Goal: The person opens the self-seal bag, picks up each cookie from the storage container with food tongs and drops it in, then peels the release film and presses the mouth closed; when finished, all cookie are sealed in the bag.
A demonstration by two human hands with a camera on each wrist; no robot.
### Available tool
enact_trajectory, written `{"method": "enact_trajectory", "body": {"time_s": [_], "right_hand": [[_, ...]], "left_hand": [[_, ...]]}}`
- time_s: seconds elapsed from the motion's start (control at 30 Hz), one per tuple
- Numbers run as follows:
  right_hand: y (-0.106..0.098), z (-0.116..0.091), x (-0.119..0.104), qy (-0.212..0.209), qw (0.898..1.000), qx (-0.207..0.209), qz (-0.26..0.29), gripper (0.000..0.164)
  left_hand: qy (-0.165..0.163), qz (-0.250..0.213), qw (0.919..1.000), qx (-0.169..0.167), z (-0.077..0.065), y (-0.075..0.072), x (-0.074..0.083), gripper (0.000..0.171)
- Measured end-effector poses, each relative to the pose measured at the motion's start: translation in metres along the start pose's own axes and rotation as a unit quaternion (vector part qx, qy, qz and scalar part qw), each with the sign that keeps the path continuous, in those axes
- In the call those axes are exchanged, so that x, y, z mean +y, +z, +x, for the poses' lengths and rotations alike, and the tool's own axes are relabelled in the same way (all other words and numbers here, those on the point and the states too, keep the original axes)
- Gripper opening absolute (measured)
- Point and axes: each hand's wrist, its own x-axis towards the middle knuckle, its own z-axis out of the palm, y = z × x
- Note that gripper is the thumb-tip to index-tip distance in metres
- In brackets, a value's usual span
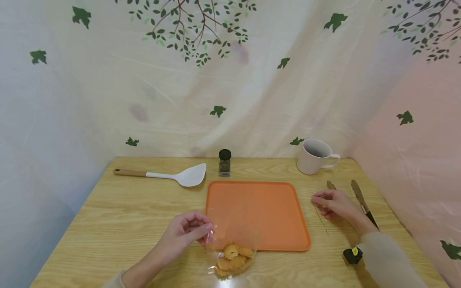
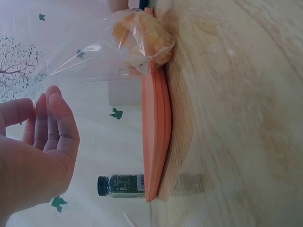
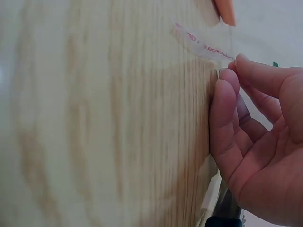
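Note:
My left hand (image 1: 187,232) pinches the top of a clear plastic bag (image 1: 210,256) between thumb and fingers. Several round golden cookies (image 1: 234,258) lie in the bag's bottom, by the near edge of the orange tray (image 1: 259,216). In the left wrist view, the bag (image 2: 90,56) stretches from the fingertips toward the tray's rim (image 2: 158,127). To the right of the tray, my right hand (image 1: 335,204) pinches one end of a thin clear strip (image 3: 203,47) with red printing. The strip's other end hangs free above the table.
A white spatula (image 1: 191,175), a black-capped spice jar (image 1: 225,164) and a white mug (image 1: 313,158) stand or lie along the back. Beside the right hand lies a long utensil (image 1: 360,196) with a brown end. A black object (image 1: 352,256) sits by the right sleeve.

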Motion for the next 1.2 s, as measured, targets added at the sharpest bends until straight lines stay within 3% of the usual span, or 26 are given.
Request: {"method": "enact_trajectory", "body": {"time_s": [0.3,0.87,1.2], "right_hand": [[0.008,0.011,-0.004,-0.015,1.0,-0.008,-0.026,0.036],[0.004,0.01,-0.004,-0.03,0.999,-0.004,-0.022,0.061],[0.002,0.008,-0.005,-0.025,1.0,-0.007,-0.007,0.059]], "left_hand": [[-0.019,0.003,0.9997,-0.017,0.001,-0.001,0.003,0.025],[-0.03,0.018,0.9993,-0.013,0.002,-0.001,0.004,0.029],[-0.029,0.011,0.9992,-0.024,0.003,0.0,0.005,0.021]]}}
